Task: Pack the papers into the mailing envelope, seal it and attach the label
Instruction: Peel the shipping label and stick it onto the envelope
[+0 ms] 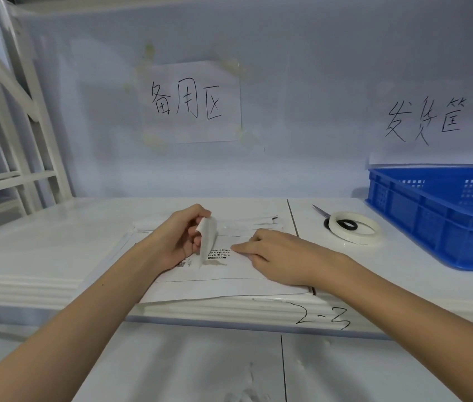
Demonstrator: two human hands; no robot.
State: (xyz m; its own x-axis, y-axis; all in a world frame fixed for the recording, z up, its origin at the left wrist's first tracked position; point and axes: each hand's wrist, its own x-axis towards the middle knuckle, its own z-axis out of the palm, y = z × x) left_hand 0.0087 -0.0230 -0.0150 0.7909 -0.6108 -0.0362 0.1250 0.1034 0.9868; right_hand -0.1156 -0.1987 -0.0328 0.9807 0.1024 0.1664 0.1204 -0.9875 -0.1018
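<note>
The labelling step is in hand. The envelope (229, 285) lies flat on the counter (55, 245). The left hand (176, 239) pinches the curled label (207, 239); the right hand (276, 256) presses flat-fingered. Next, lay and smooth it.

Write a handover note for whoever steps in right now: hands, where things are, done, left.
Left hand: pinches a curled white strip, lifted above the envelope.
Right hand: fingers flat, pressing the mailing envelope, which lies on the table by its printed waybill box.
Tape roll and scissors sit to the right, near the blue crate.
Done: no loose papers visible; whether they are inside can't be seen.
Left: confirm the seal, attach the label.
</note>
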